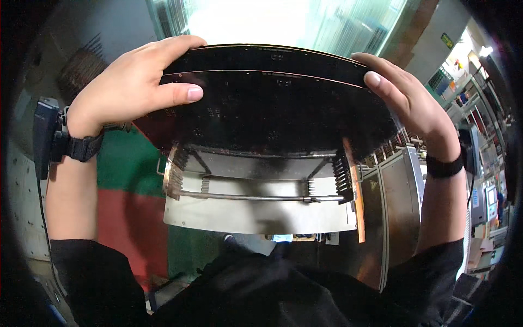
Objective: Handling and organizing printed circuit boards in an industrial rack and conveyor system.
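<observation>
I hold a stack of two thin black panels (272,103) flat in front of me, close to the camera. My left hand (131,84) grips the stack's left edge, thumb across the lower panel and fingers over the top one. My right hand (406,101) clasps the right edge the same way. Both wrists wear black straps, and a small black device sits on the left one. Below the panels stands a metal rack (256,212) with slotted comb-like sides and a horizontal rod; the panels hide its upper part.
A stainless machine cabinet (395,201) stands to the right of the rack. The floor (128,180) is painted green and red. Shelving and equipment (468,98) line the far right. A bright window area (272,22) is overhead.
</observation>
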The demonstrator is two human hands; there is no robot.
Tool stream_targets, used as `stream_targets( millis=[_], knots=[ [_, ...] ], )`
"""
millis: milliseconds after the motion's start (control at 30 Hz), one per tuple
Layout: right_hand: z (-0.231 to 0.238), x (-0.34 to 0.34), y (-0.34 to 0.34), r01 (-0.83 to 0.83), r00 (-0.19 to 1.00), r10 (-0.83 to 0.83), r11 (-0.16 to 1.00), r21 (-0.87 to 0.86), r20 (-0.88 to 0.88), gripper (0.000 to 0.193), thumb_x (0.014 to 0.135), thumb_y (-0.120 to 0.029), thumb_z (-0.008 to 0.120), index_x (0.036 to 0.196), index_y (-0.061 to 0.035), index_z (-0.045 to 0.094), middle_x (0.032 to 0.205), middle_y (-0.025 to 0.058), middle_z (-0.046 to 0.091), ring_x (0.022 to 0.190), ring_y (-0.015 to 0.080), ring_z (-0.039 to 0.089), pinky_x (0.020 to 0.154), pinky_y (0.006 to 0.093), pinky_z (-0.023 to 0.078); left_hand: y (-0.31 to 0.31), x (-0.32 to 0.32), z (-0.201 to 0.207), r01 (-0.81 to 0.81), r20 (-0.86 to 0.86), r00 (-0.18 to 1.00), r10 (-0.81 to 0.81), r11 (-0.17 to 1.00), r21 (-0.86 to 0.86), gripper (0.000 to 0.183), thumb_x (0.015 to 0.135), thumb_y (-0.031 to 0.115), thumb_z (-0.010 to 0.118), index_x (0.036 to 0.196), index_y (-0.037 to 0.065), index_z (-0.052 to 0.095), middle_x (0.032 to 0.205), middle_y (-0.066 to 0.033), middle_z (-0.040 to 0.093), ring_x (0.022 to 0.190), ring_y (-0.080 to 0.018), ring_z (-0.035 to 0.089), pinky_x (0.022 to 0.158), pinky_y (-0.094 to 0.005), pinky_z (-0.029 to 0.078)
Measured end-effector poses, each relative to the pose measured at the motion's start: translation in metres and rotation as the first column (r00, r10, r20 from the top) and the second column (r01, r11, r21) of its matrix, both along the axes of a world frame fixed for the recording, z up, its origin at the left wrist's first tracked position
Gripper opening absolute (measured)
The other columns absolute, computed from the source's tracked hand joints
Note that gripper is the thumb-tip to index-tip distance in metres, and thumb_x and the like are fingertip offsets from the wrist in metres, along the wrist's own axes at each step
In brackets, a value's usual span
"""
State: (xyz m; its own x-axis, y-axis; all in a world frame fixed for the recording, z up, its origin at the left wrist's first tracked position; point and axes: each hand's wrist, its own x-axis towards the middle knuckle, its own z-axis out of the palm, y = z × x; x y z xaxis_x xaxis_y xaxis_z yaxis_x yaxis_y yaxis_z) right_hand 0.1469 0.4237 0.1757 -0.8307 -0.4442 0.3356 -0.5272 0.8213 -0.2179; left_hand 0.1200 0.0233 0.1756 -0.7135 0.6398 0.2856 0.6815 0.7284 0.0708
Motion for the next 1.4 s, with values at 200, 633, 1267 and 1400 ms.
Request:
stream_targets(
  millis=[200,633,1267,1400],
  knots=[
    [-0.025,0.041,-0.014,-0.083,0.827,0.035,0.995,-0.061,-0.561,0.030,0.093,-0.018,0.062,0.116,-0.0001,0.064,0.111,0.0208,0.066,0.103,0.0371,0.064,0.090,0.0414,0.050,-0.008,-0.005,-0.009,-0.021,-0.045,0.999,0.021,1.000,0.016,0.063,0.084,0.039,0.070,0.132,0.002,0.053,0.121,-0.0218,0.062,0.115,-0.0380,0.060,0.099,-0.0430,0.046],
    [-0.303,0.108,-0.038,0.168,0.974,-0.208,0.933,-0.320,-0.095,0.023,0.088,-0.016,0.068,0.106,-0.0038,0.065,0.088,0.0110,0.068,0.085,0.0291,0.064,0.089,0.0435,0.045,0.091,0.003,0.001,0.141,-0.310,0.937,-0.160,0.987,-0.081,0.063,0.082,0.032,0.070,0.133,0.001,0.051,0.125,-0.0237,0.061,0.115,-0.0409,0.059,0.100,-0.0456,0.046],
    [-0.293,0.106,-0.029,0.128,0.991,-0.134,0.967,-0.219,-0.014,0.035,0.080,-0.011,0.063,0.113,-0.0048,0.053,0.085,0.0095,0.061,0.085,0.0294,0.061,0.085,0.0421,0.040,0.119,0.006,-0.010,0.118,-0.102,0.987,-0.123,0.992,-0.050,0.073,0.081,0.030,0.073,0.143,0.007,0.043,0.138,-0.0223,0.053,0.127,-0.0407,0.052,0.108,-0.0448,0.042],
    [-0.288,0.107,-0.026,0.122,0.990,-0.105,0.972,-0.202,0.094,0.040,0.081,-0.010,0.062,0.120,-0.0046,0.054,0.094,0.0109,0.066,0.094,0.0301,0.064,0.086,0.0426,0.041,0.112,0.007,-0.015,0.161,-0.115,0.980,-0.164,0.986,-0.037,0.073,0.082,0.031,0.073,0.144,0.008,0.043,0.138,-0.0229,0.053,0.127,-0.0411,0.051,0.108,-0.0449,0.042]
  ],
)
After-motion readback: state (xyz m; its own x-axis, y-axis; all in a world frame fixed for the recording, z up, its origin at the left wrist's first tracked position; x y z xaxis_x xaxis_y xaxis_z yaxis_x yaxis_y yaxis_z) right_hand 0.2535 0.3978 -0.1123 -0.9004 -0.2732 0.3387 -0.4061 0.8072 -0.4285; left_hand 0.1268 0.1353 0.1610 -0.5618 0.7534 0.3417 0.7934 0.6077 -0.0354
